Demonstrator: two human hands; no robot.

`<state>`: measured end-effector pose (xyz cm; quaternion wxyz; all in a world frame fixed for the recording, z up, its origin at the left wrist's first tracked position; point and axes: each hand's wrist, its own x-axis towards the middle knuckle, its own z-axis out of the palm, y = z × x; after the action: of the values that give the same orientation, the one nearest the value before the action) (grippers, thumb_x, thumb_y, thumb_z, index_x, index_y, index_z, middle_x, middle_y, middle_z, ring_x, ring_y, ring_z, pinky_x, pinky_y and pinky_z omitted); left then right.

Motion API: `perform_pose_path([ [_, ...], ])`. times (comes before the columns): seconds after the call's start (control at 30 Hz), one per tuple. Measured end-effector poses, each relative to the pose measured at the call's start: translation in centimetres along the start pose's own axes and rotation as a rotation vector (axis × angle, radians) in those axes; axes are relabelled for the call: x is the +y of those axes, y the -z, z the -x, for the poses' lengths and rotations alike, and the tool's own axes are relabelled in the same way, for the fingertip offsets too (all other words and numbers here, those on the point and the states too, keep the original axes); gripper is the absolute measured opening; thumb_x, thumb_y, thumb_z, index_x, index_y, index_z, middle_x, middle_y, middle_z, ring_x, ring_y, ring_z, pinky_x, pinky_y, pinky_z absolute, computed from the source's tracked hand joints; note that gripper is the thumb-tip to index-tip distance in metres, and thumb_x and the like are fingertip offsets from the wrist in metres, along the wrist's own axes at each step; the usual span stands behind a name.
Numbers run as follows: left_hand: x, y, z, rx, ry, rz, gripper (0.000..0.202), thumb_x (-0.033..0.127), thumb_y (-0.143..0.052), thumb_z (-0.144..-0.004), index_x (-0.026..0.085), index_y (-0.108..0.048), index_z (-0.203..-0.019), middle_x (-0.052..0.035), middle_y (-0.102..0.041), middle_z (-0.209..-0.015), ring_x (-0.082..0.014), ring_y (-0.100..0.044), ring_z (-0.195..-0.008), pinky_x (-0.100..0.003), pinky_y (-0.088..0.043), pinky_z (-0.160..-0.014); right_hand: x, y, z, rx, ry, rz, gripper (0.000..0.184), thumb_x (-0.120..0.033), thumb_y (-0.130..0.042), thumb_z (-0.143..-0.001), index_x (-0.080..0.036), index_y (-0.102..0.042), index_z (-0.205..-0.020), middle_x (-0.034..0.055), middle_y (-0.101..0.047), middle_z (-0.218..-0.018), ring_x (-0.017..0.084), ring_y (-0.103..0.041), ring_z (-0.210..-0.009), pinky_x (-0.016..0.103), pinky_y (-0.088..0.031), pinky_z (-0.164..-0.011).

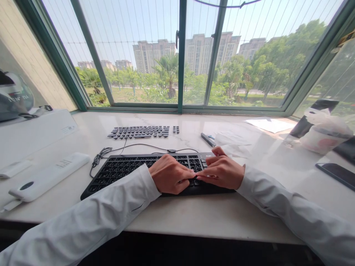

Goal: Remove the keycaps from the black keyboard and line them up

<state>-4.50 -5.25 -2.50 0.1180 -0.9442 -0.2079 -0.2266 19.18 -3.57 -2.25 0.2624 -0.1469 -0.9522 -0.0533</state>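
A black wired keyboard (124, 170) lies on the white marble sill in front of me. My left hand (169, 174) rests on its right half with the fingers curled in, the fingertips pinched against a key area. Meeting it fingertip to fingertip, my right hand (222, 171) lies with fingers pressed together over the keys at the keyboard's right end. What the fingertips pinch between them is hidden. Farther back sit rows of loose black keycaps (140, 132), laid out in keyboard order, with a small separate group (176, 129) at their right.
A white flat box (36, 135) and a white device (48, 176) lie at left, a helmet (13, 96) beyond. A pen-like tool (208, 139), papers (270, 125), a plastic bag (324, 131) and a dark phone (337, 174) sit at right. The window frame runs behind.
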Motion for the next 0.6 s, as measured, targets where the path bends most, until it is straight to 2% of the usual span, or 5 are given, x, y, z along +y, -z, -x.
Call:
perform_pose_path([
  [0.13, -0.1, 0.1, 0.0, 0.015, 0.005, 0.013, 0.029, 0.021, -0.054, -0.078, 0.028, -0.075, -0.096, 0.0064, -0.076, -0.1, -0.0143, -0.072, -0.071, -0.024, -0.044, -0.049, 0.0, -0.3, 0.3, 0.082, 0.042, 0.033, 0.019, -0.027, -0.061, -0.092, -0.023, -0.076, -0.081, -0.0037, -0.058, -0.048, 0.01, -0.046, -0.053, 0.035, -0.03, -0.074],
  [0.37, -0.3, 0.2, 0.0, -0.008, -0.012, 0.013, 0.03, 0.022, -0.053, -0.079, 0.028, -0.075, -0.097, 0.0038, -0.077, -0.097, -0.0143, -0.072, -0.072, -0.023, -0.044, -0.05, 0.0, 0.2, 0.1, 0.062, 0.096, 0.088, 0.027, -0.025, -0.059, -0.093, -0.022, -0.071, -0.07, -0.0042, -0.056, -0.047, 0.01, -0.045, -0.054, 0.036, -0.03, -0.074],
  [0.5, -0.3, 0.2, 0.0, -0.021, -0.054, 0.013, 0.031, 0.022, -0.05, -0.08, 0.027, -0.075, -0.098, 0.0022, -0.077, -0.098, -0.0148, -0.072, -0.074, -0.023, -0.043, -0.05, -0.3, 0.8, -0.1, 0.0, 0.154, 0.164, 0.022, -0.027, -0.058, -0.094, -0.022, -0.071, -0.077, -0.0042, -0.057, -0.048, 0.011, -0.047, -0.056, 0.036, -0.029, -0.076],
  [0.6, 0.0, 0.3, 0.0, -0.03, -0.043, -0.021, 0.029, 0.022, -0.05, -0.081, 0.027, -0.075, -0.094, 0.0004, -0.077, -0.092, -0.0147, -0.071, -0.07, -0.022, -0.043, -0.05, -0.5, 0.8, 0.0, -0.01, 0.176, 0.178, 0.019, -0.028, -0.055, -0.095, -0.02, -0.07, -0.085, -0.0043, -0.057, -0.048, 0.01, -0.047, -0.056, 0.035, -0.029, -0.076],
])
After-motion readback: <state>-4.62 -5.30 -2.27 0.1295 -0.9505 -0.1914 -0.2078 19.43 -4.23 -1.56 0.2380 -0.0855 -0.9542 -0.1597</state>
